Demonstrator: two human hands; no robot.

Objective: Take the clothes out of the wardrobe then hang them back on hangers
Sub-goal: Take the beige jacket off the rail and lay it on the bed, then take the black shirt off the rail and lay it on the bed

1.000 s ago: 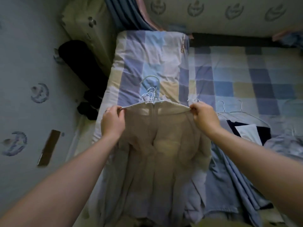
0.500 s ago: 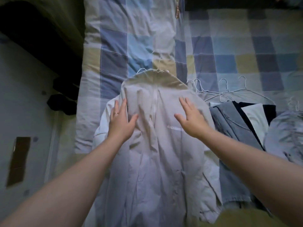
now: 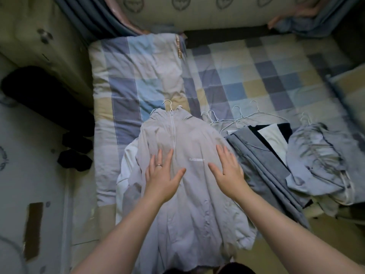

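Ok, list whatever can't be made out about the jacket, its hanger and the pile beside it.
- Hanger, head view: only the hook shows; the jacket covers the rest.
- Chest print: too small and blurred to read.
- Jacket's hem: the left forearm and the bottom edge hide part of it.
- Pile of clothes: overlapping layers hide how many garments there are.

One grey jacket (image 3: 194,149), one hanger hook (image 3: 168,104) at its collar, four hanger hooks (image 3: 211,117) just beside, one ring (image 3: 159,165)

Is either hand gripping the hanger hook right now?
No, the left hand and right hand lie flat, fingers straight, on the chest of the grey zip jacket, away from the hanger hook.
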